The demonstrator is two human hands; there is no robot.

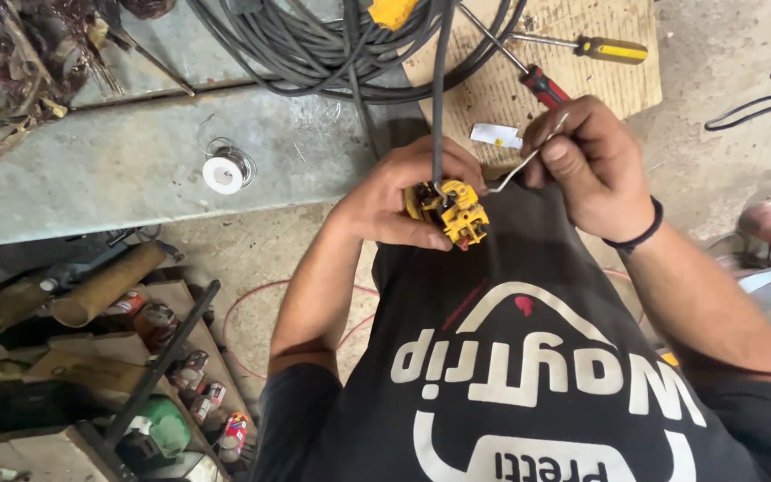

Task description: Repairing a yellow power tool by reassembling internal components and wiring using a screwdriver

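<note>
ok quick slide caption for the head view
Left hand grips a yellow plug on a grey cable while the right hand pinches a bent wire.

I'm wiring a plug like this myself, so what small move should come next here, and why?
Probably guide the pale wire end pinched in the right hand down into the yellow plug body that the left hand steadies. The wire already bends toward it but looks short of the opening beside the dark cable.

A yellow plug (453,211) is held in the left hand (403,192). A white wire (528,161) is pinched by the right hand (592,165). A grey cable (440,89) runs into the plug.
</note>
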